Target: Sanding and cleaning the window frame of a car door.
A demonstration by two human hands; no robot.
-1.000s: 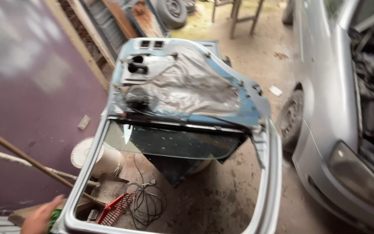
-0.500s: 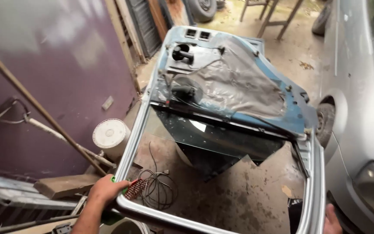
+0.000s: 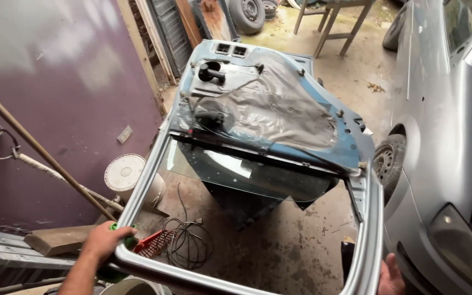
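Left hand: our left hand (image 3: 104,241) wraps the window frame corner at 7 o'clock; a green object is pinched in the same fist.
Right hand: our right hand (image 3: 391,275) presses the frame's far upright at 5 o'clock; only part shows, so we cannot tell how the fingers lie.
Door: the blue car door (image 3: 263,117) lies flat on a dark stand, glass (image 3: 247,172) half lowered, silver car (image 3: 438,136) at 3 o'clock.
Handling: we judge both grips should lift evenly; keep the frame clear of the car.
Change: we are closer now; the right hand shows more.
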